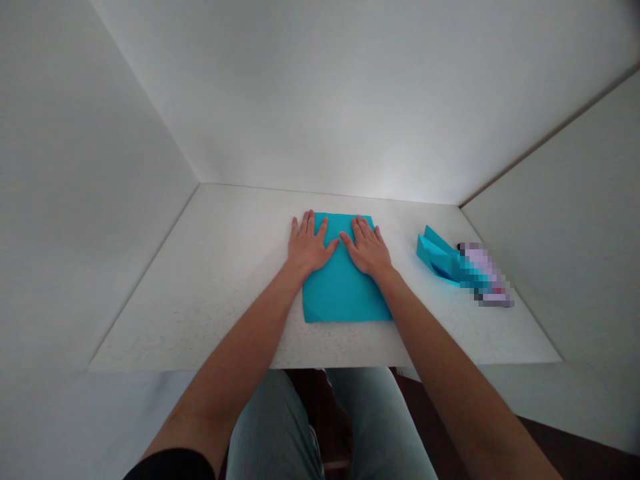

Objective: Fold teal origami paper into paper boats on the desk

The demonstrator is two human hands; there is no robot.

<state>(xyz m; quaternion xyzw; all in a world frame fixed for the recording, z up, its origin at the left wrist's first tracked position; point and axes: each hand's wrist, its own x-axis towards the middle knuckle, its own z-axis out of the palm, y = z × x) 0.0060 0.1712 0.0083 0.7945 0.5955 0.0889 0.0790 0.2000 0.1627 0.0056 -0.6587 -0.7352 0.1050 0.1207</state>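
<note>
Left hand (307, 245), right hand (369, 251) atop paper (343, 295)

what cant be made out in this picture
Head view: the far part of the blue paper lies under the left hand and right hand; the palms cover any crease there.
Head view: the pixelated patch beside the folded blue shape is blurred out; what it is cannot be told.
Head view: that shape's near end is hidden by the patch.

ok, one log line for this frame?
left hand: open, flat on blue paper | right hand: open, flat on it too | folded blue piece: further right on white table, untouched
</note>
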